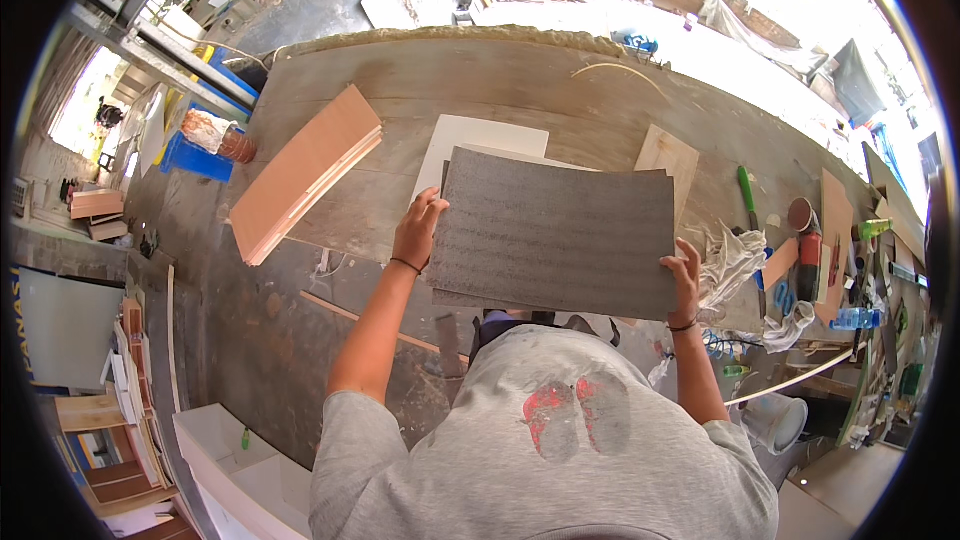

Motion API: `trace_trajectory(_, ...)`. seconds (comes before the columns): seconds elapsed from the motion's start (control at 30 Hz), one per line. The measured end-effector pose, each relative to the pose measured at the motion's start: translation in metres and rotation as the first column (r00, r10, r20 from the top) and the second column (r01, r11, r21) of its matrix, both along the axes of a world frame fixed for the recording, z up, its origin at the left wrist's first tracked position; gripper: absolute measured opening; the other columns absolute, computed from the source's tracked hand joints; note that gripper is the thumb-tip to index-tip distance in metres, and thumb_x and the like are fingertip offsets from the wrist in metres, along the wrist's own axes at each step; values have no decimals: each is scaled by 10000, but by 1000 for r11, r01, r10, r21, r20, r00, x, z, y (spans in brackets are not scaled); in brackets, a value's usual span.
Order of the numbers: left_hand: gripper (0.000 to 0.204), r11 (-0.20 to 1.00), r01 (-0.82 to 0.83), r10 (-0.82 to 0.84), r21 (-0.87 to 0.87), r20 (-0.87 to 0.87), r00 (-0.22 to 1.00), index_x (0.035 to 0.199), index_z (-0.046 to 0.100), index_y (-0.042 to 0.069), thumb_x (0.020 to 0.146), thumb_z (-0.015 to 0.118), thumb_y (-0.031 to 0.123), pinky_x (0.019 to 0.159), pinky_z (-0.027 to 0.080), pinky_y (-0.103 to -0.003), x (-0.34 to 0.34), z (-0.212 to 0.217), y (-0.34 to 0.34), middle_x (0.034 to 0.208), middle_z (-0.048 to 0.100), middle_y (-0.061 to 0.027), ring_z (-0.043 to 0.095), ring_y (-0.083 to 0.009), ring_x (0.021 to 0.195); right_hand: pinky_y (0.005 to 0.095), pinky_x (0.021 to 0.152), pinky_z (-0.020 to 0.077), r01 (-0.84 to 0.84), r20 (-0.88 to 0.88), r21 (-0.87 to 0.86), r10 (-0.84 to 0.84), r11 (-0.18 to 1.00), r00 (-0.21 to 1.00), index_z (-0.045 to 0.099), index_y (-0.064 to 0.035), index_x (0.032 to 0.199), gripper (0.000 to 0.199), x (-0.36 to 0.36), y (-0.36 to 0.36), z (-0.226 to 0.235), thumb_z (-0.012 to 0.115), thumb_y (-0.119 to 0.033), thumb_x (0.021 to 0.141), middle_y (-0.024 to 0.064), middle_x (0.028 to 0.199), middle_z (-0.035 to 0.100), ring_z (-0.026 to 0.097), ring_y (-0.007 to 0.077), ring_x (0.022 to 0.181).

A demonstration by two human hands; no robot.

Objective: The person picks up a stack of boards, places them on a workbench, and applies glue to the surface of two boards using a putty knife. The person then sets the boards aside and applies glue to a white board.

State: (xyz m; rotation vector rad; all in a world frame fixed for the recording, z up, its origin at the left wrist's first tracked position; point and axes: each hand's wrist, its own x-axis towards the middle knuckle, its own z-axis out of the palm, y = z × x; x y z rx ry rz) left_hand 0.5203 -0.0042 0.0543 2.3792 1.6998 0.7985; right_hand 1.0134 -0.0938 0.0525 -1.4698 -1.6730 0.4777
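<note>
Dark grey laminate sheet [560,230] is held flat over the near part of the desk [500,80], gripped at both side edges. Left hand [418,230] clamps the sheet's left edge — fingers [432,202] curled over the top face, thumb underneath, out of sight. Right hand [685,275] grips the lower right corner, fingers [688,252] bent over the edge and pinching it. Both wrists carry thin dark bands.

Just past the left fingers, partly under the grey sheet, lies a white board [480,140]. Further left of those fingers — a stack of reddish-brown plywood sheets [300,175], angled, overhanging the desk edge. Beyond the right fingers, a small pale wood panel [668,158] pokes out from behind the grey sheet.

Right of the right fingers: crumpled white rags [735,265], touching or nearly so, then a green-handled tool [747,195], a red-brown can [803,215], blue scissors [783,297] and a plastic water bottle [855,318], all in a clutter. Below the right hand stands a white bucket [775,420].
</note>
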Motion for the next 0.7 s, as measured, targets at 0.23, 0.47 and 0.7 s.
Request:
trace_trajectory(0.23,330,967,-140,169,-211,130,977,1244,527,80,920,541,139,814,524,-388,-23,16,0,1208,590,-161,629,-343,996,384,906,472,25,281,-20,-18,999,959,587,-88,1206,505,1,-33,21,517,132,757,146,1375,440,522,307,1178)
trace_trajectory(0.47,613,693,-84,476,-716,366,800,1035,608,-13,878,572,579,611,435,-253,19,54,7,790,589,-49,528,-102,647,339,877,478,256,-212,-192,-295,947,932,552,-54,1251,356,1,-16,33,550,-67,895,135,1213,587,601,224,1049)
trace_trajectory(0.7,290,793,45,342,-608,505,792,976,535,-4,777,700,129,699,459,-291,25,30,-9,803,590,-60,535,-151,725,355,835,485,159,-153,-392,-234,906,960,508,-68,1296,523,-22,6,47,691,-195,823,138,1112,642,624,239,1003)
